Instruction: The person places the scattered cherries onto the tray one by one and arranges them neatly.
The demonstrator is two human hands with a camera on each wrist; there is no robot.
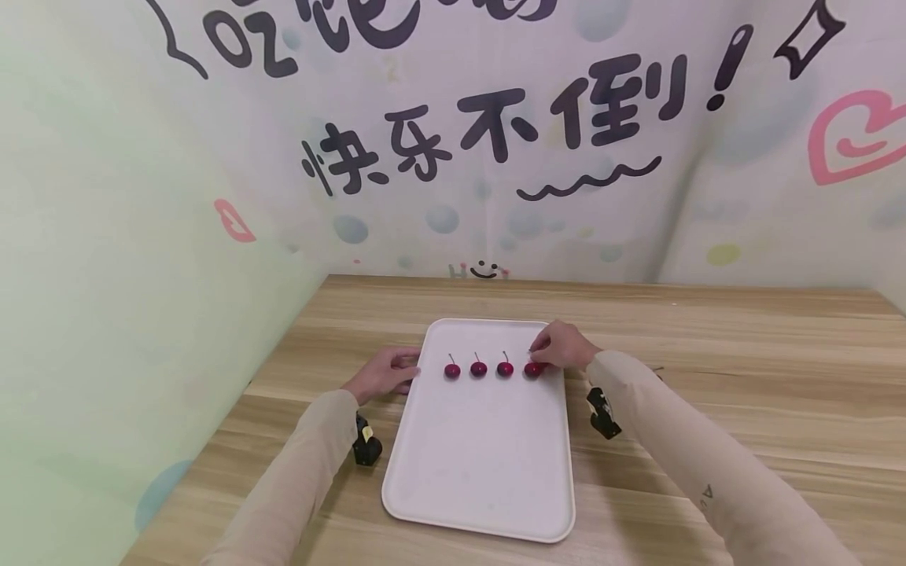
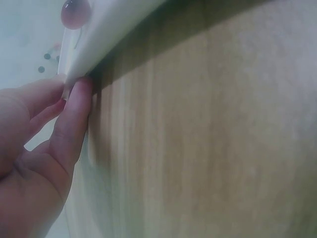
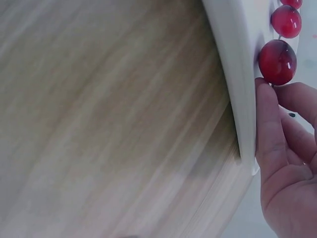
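Note:
A white rectangular tray point(image 1: 481, 464) lies on the table, and red cherries with thin stems stand in a row across its far part. At the right end of that row, my right hand point(image 1: 564, 344) pinches the stem of a cherry point(image 3: 278, 62) between thumb and forefinger, the fruit resting on the tray. To its left stand three more, among them the middle cherry point(image 1: 478, 369), their stems pointing up. My left hand point(image 1: 384, 372) holds the tray's left edge, fingertips and thumb point(image 2: 79, 99) at the rim. Near it in the left wrist view is a blurred cherry point(image 2: 75, 13).
The wood-grain table point(image 1: 318, 338) extends around the tray. Behind it hangs a white cloth point(image 1: 566, 228) with black lettering and coloured dots; a pale green wall point(image 1: 106, 275) stands on the left. Each wrist wears a small black device, such as the right one point(image 1: 603, 413).

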